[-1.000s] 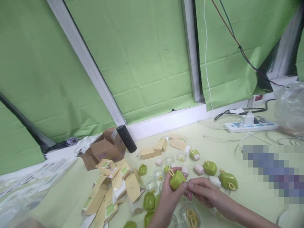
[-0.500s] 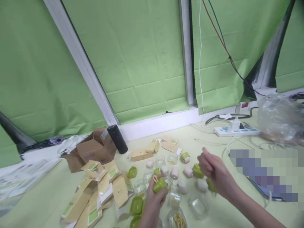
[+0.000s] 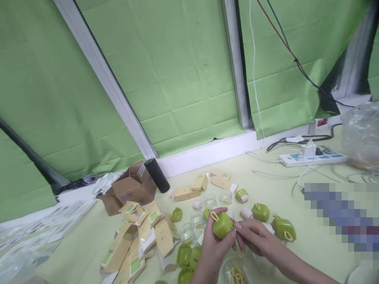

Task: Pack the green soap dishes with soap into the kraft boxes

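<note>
A rounded green lid with a yellow loop on top sits in my left hand, its fingers wrapped round it. My right hand meets the lid's right edge, thumb and fingers pinched together; what lies between them is too small to make out. Below both hands stands a clear container holding several yellow loops. More green lids lie left of my left hand. Beyond my right hand rest a looped green lid and a larger green piece with loops. A white roll lies nearby.
Clear cups stand behind my left hand. Opened cardboard packs lie to the left, with a brown box and a black cylinder behind. A power strip with cables and a plastic bag are at the right.
My right hand has come left and down, from beside the green lids to the lid in my left hand. My left hand has turned the lid slightly. The view has shifted a little.
</note>
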`<action>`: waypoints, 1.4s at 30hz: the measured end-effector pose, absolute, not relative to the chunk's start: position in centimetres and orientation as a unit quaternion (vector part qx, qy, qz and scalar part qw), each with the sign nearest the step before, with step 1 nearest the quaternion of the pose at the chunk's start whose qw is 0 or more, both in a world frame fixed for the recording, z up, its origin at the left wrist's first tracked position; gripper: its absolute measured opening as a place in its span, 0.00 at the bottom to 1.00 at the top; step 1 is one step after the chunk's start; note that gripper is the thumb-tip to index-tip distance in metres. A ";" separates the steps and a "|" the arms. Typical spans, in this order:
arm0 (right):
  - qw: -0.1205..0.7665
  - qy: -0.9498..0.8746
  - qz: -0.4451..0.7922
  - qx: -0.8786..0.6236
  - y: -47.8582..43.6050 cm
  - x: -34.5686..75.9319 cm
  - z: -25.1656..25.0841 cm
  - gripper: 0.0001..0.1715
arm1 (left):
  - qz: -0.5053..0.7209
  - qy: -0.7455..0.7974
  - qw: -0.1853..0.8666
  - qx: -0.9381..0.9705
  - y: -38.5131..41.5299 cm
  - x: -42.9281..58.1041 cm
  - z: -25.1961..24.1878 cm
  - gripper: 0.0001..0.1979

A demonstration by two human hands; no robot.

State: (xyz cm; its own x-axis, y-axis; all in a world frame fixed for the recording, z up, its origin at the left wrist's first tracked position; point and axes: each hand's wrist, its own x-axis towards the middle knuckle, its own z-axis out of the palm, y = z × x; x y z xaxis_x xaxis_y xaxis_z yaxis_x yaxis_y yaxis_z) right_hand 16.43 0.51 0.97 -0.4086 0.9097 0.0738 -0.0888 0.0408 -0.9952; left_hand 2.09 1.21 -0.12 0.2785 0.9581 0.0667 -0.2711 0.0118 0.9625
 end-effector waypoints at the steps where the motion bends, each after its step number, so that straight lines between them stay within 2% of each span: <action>1: 0.416 -0.580 0.606 -0.351 0.4 16.4 1.2 0.35 | 0.499 0.339 0.627 0.493 1.1 2.1 -0.1 0.26; 6: 0.419 -0.561 0.615 -0.363 0.2 16.3 1.6 0.34 | 0.527 0.337 0.627 0.464 0.8 2.4 0.6 0.26; 14: 0.442 -0.526 0.636 -0.351 -0.1 16.0 0.3 0.32 | 0.488 0.371 0.588 0.527 0.2 2.5 1.4 0.23; 18: 0.457 -0.508 0.647 -0.339 -0.1 16.2 -0.1 0.32 | 0.492 0.360 0.579 0.542 -0.2 2.7 1.9 0.28; 21: 0.471 -0.547 0.580 -0.378 0.4 16.7 0.1 0.30 | 0.510 0.359 0.578 0.527 -0.3 3.1 2.2 0.32; 24: 0.491 -0.573 0.522 -0.398 1.1 16.9 0.1 0.22 | 0.493 0.375 0.603 0.503 -0.2 3.4 2.0 0.36; 29: 0.472 -0.575 0.535 -0.400 2.0 17.2 -0.3 0.31 | 0.454 0.432 0.592 0.507 0.1 3.7 1.2 0.37; 35: 0.424 -0.649 0.460 -0.433 2.3 17.4 -0.3 0.25 | 0.507 0.415 0.635 0.408 1.1 3.1 0.5 0.37; 39: 0.397 -0.690 0.356 -0.490 4.4 18.2 -1.1 0.21 | 0.595 0.388 0.626 0.321 1.3 2.0 1.9 0.38; 42: 0.395 -0.691 0.307 -0.522 6.5 19.2 -1.5 0.16 | 0.603 0.352 0.651 0.298 1.1 1.4 3.1 0.36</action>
State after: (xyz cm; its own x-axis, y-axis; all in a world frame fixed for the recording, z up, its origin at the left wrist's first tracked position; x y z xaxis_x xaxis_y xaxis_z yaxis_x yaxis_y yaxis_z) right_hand 19.18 6.50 -1.53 -0.1441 0.9636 0.2250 0.4790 0.2669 -0.8362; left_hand 1.40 1.14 3.14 0.0255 0.9948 -0.0983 -0.5750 0.0951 0.8126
